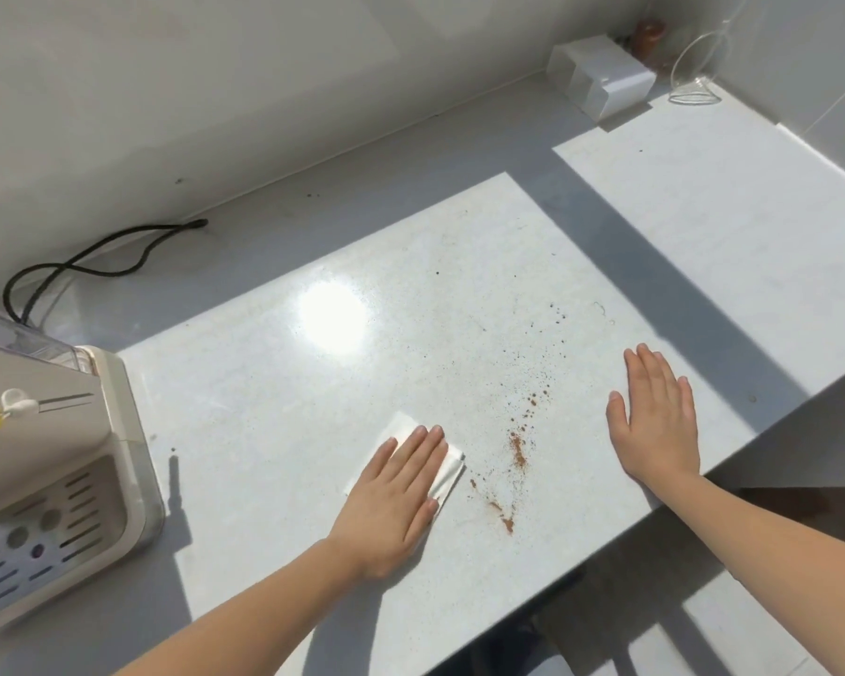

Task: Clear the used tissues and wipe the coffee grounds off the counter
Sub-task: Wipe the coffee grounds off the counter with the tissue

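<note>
My left hand (391,500) lies flat on a folded white tissue (406,426), pressing it onto the white counter (274,392); the fingers are straight and close together. Brown coffee grounds (518,451) lie in a scattered trail just right of the tissue, running from near the front edge up toward the middle of the counter. My right hand (654,422) rests flat and open on the counter to the right of the grounds, holding nothing. Finer specks spread further back.
A beige coffee machine (54,480) with a slotted drip tray stands at the left, its black cable (94,265) looping along the wall. In the far right corner stand a white box (601,80), a brown jar (650,36) and a clear glass funnel (693,85). The counter's front edge runs diagonally at right.
</note>
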`<state>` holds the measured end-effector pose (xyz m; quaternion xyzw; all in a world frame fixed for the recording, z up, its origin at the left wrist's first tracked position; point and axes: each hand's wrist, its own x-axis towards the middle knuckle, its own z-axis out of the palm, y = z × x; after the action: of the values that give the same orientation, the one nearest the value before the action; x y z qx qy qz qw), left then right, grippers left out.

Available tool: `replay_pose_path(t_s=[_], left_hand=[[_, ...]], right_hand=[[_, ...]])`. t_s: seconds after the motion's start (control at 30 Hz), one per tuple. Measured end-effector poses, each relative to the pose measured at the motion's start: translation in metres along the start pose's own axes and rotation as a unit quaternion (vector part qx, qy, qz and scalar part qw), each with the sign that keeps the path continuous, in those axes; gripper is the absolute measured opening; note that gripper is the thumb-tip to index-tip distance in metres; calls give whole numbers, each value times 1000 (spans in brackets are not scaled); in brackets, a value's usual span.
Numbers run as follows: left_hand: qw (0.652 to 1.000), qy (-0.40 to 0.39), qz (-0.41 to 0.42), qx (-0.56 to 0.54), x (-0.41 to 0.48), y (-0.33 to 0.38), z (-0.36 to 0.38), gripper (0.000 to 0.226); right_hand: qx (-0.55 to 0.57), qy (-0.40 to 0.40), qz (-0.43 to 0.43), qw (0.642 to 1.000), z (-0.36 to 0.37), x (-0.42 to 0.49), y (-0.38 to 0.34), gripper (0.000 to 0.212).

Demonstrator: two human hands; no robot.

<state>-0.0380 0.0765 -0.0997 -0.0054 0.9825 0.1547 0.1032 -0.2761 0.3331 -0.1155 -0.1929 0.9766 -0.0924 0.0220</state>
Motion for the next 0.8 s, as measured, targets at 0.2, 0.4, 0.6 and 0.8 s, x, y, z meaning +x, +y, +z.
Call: replay_pose_path(t_s=[0.2, 0.4, 0.6, 0.8], left_hand=[[999, 13, -42, 32, 7, -42, -14, 59], [965, 70, -254, -7, -41, -106, -25, 66], [949, 108, -292, -47, -48, -13, 9, 61], [972, 92, -213, -26, -3, 61, 30, 59]], right_hand=[[-1, -1, -3, 1000, -2, 0, 0, 62], [-2, -4, -6, 1000, -2, 0, -1, 62], [-18, -1, -13, 1000, 0, -1, 2, 64], [-16, -6, -18, 1000, 0, -1, 1, 64]])
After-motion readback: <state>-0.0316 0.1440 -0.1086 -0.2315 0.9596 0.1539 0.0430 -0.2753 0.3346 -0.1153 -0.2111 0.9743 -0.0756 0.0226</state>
